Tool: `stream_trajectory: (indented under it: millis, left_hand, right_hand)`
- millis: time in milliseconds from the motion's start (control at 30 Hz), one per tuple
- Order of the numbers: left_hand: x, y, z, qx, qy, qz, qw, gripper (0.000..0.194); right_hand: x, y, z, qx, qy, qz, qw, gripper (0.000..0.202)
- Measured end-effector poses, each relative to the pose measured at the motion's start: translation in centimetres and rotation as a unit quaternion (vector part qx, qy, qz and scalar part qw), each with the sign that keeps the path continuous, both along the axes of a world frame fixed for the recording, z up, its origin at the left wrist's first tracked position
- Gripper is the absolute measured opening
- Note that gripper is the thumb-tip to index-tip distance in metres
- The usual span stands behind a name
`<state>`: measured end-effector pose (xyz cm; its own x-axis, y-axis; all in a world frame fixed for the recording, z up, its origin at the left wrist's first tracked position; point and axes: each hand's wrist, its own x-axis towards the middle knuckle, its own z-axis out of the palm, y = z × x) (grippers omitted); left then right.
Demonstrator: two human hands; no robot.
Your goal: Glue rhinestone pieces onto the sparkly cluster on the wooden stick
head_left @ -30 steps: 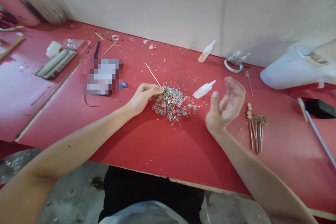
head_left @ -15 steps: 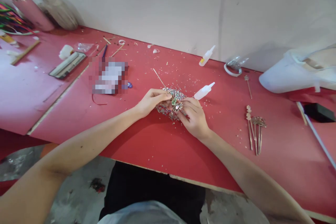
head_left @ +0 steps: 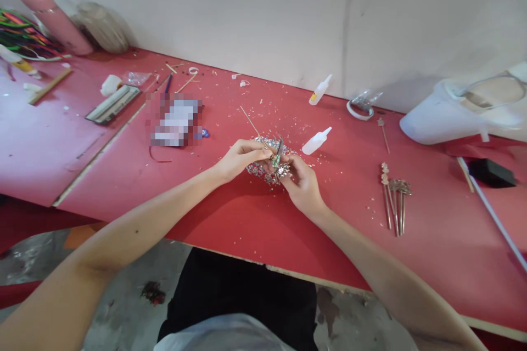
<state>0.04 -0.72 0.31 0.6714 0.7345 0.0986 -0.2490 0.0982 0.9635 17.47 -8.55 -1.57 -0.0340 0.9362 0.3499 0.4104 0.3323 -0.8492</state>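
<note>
My left hand (head_left: 242, 159) is closed in a pinch on a metal hairpin (head_left: 252, 123), whose thin stick points up and to the left. The pin's ornament (head_left: 281, 170), with green and silvery parts, sits between my two hands. My right hand (head_left: 302, 178) has its fingers closed beside the ornament, and a dark pointed tool (head_left: 280, 145), perhaps tweezers, sticks up from them. Beneath both hands spreads a pile of small shiny beads or stones (head_left: 259, 169) on the red table (head_left: 230, 219).
Glue bottles (head_left: 317, 141) (head_left: 320, 89) lie beyond my right hand. Several hairpins (head_left: 394, 197) and a white bucket (head_left: 436, 112) are at the right. A blurred phone-like object (head_left: 177, 122), a pink bottle (head_left: 57, 22) and a wooden stick (head_left: 50, 86) are at the left.
The dark pointed tool now shows upright above my right fingers. The view has shifted slightly, and both hands remain close together at the ornament.
</note>
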Motion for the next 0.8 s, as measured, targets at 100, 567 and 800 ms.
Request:
stream_trajectory:
  millis: [100,567,800]
  left_hand:
    - [-0.2,0.3,0.2,0.008,-0.013,0.011,1.0,0.016]
    - [-1.6,3.0,-0.4,-0.017,-0.013,0.124,0.992,0.018]
    - [-1.4,3.2,-0.4,-0.062,-0.025,0.132,0.989,0.016]
  right_hand:
    - [0.0,-0.1,0.0,-0.047,0.096,0.0,0.994,0.007]
    - [0.2,-0.8,1.6,-0.291,0.388,0.078,0.871,0.022]
    - [1.0,-0.1,1.7,-0.264,0.387,0.067,0.881,0.014]
